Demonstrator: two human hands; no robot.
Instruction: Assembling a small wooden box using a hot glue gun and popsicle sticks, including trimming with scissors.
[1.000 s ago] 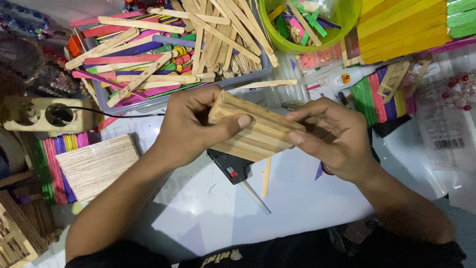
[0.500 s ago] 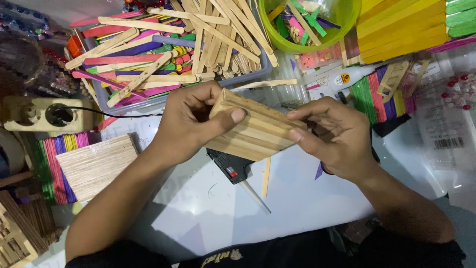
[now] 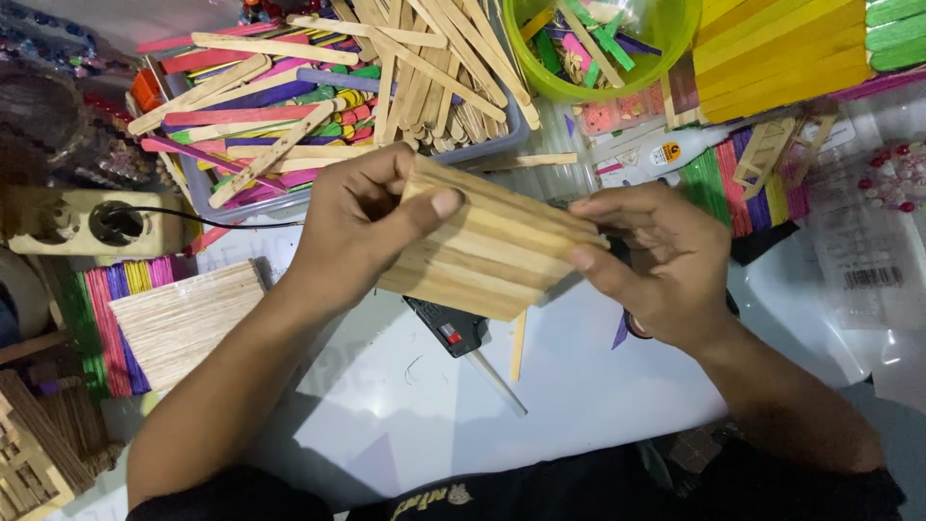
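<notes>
Clear plastic packet (image 3: 873, 260) lay flat at the table's (image 3: 405, 405) right edge; it carried a white label with a black barcode (image 3: 873, 278) near its middle. A second clear packet (image 3: 902, 178), just behind it toward the far right corner, held red and pale beads. A white tube (image 3: 656, 159) with a round orange-and-black label (image 3: 666, 152) lay toward the far edge, beside the green bowl (image 3: 666, 58). No screens or signs appeared.
</notes>
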